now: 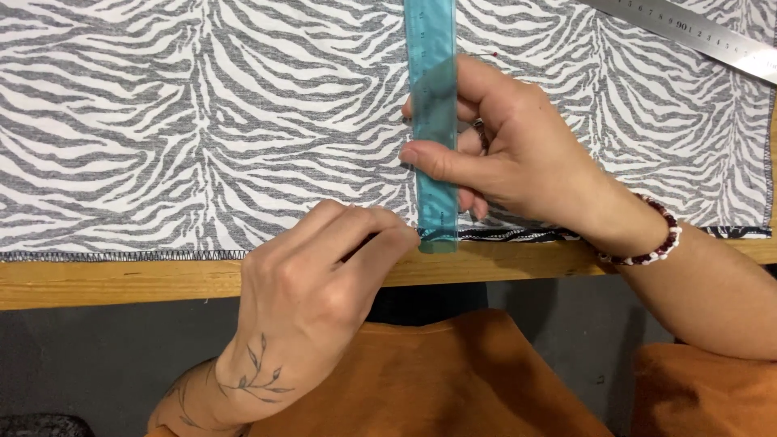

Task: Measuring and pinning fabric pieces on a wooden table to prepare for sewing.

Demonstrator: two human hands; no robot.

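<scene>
Fingers (pixel 441 158) of right hand (pixel 518 150) clamped around teal ruler (pixel 431 97), pressing it upright across zebra-print fabric (pixel 202 121). Left hand (pixel 312 291) just left of ruler's lower end, fingers pinched narrow on fabric's folded hem at tabletop (pixel 121 279) edge. Steel ruler (pixel 688 32) well right of teal ruler.

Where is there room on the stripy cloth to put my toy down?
The zebra-print fabric is bare left of the teal ruler. A smaller bare patch lies between the right hand and metal ruler. It's crowded near the front edge, where the left hand pinches.
</scene>
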